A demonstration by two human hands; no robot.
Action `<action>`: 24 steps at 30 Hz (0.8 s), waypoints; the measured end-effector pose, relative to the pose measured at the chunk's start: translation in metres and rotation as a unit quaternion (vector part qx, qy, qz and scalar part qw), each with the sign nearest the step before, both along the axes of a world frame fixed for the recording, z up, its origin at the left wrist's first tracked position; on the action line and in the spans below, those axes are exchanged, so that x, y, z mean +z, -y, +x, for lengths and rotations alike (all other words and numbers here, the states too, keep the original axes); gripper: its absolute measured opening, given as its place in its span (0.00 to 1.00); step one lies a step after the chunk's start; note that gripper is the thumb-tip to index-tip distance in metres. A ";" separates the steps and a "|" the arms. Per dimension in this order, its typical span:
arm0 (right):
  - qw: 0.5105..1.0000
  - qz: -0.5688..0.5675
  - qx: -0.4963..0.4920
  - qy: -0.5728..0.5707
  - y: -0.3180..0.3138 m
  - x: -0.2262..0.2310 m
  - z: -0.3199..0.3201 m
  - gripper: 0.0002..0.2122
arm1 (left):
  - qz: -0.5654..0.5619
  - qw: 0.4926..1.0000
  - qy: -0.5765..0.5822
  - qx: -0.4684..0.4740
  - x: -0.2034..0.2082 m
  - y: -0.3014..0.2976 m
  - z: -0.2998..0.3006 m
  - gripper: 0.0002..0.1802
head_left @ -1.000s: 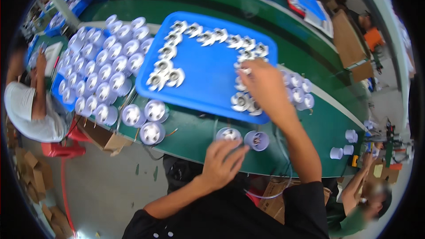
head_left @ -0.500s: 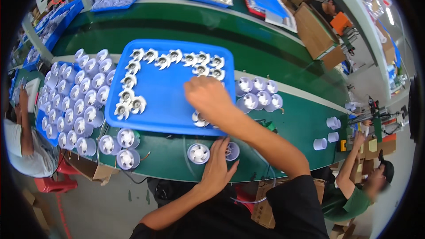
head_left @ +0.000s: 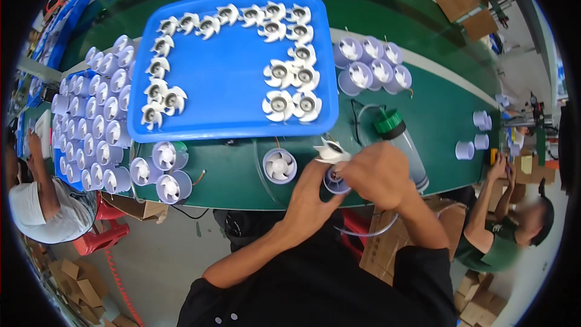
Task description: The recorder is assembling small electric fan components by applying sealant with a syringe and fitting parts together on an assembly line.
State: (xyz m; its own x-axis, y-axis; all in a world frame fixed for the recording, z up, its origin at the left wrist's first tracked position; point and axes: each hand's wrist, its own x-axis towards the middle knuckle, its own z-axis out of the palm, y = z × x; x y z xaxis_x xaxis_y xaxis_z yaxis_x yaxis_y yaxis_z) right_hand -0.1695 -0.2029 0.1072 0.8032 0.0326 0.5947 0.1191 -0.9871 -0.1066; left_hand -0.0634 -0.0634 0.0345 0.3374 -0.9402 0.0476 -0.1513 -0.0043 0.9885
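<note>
At the bench's near edge my left hand is wrapped round a pale purple fan housing, its open top facing up. My right hand is closed, its fingertips down at the housing's mouth; what they pinch is hidden. A white fan impeller sits tilted above the housing, between the fingertips of both hands; which hand bears it I cannot tell. Left of my hands stands a housing with a white impeller inside. Beyond them, a blue tray carries more white impellers along three sides.
Rows of fan housings crowd the left, three more near the front edge. Another group stands right of the tray. A green-capped clear bottle lies beside my right hand, near thin tubing. A co-worker sits at right.
My right hand has come back from the tray to the housing at my left hand. An impeller now shows between my hands. The view has shifted, uncovering the bottle.
</note>
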 end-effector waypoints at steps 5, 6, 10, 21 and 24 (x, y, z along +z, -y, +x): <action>0.713 0.664 -0.224 0.025 -0.045 -0.017 -0.039 0.04 | -0.028 1.000 0.005 -0.009 0.003 0.007 -0.003 0.32; 0.637 0.734 -0.233 -0.032 -0.046 -0.017 -0.045 0.06 | -0.033 0.999 0.018 -0.027 0.004 0.007 -0.003 0.33; 0.682 0.669 -0.288 -0.066 -0.050 -0.021 -0.043 0.05 | -0.027 0.996 0.061 -0.055 -0.001 0.007 -0.004 0.33; 0.742 0.569 -0.354 0.002 -0.048 -0.025 -0.042 0.06 | -0.022 0.997 0.060 -0.036 -0.009 0.008 -0.007 0.35; 0.811 0.486 -0.299 -0.126 -0.050 -0.010 -0.039 0.04 | -0.028 0.996 0.072 -0.041 -0.012 0.007 -0.006 0.36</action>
